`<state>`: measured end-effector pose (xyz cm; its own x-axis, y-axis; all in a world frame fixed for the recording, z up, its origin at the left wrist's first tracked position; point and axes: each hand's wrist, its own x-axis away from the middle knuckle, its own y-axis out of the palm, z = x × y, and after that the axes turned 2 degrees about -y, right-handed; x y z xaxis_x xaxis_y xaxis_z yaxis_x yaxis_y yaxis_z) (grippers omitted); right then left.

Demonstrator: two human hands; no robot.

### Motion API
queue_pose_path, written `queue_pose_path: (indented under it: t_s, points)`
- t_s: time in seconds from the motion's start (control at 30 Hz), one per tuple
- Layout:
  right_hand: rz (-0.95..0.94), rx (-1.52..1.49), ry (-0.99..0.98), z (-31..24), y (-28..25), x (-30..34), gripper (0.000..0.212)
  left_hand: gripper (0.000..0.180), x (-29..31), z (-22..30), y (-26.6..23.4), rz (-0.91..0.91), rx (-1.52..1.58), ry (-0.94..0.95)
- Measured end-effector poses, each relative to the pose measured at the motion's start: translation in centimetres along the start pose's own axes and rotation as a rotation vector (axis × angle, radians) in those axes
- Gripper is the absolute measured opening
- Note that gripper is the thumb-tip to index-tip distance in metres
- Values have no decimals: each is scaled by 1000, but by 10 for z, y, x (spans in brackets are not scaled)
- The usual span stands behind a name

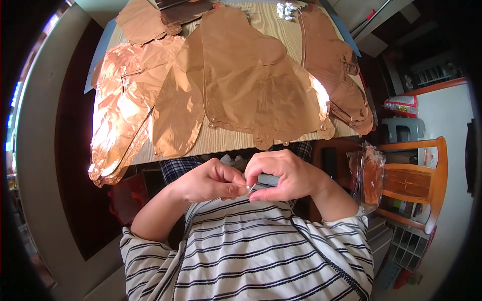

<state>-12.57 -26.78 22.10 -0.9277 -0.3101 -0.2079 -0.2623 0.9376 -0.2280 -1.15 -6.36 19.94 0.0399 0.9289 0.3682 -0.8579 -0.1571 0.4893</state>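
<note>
My left hand [217, 181] and my right hand [282, 175] meet in front of my striped top, just below the table's near edge. The left thumb and forefinger are pinched together. A small, thin, whitish piece [251, 189] shows between the two hands, at the tips of the right thumb and forefinger; its exact kind is too small to tell. Beyond the hands, a large flat copper-coloured foil balloon [261, 95] lies on the table with its lower edge toward me. To its left are shinier, crumpled copper foil balloons [135, 90].
The wood-grain table [228, 145] carries another copper foil balloon [329, 60] at right and a cluster of small white pieces [287, 11] at the far edge. A wooden chair [411, 185] stands at right, beside a clear bag [370, 173] with copper-coloured contents.
</note>
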Motion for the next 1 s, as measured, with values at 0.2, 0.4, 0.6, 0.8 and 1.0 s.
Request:
queue_pose_path:
  t_s: [0.2,0.4,0.6,0.8,1.0]
  points:
    - [-32,0,-38,2,0,-2,20,10,-1,1,-3,0,-60,-17]
    - [-26,-71,-21,9,8,1,19,12,-4,-9,-5,-65,-93,167]
    - [184,-4,11,11,13,4,20,13,-3,-3,-9,51,-14,165]
    - [264,213,-116,-12,-1,0,24,14,-5,4,-9,59,-105,178]
    - [191,544,-350,-5,3,1,22,11,-3,6,-7,75,-82,173]
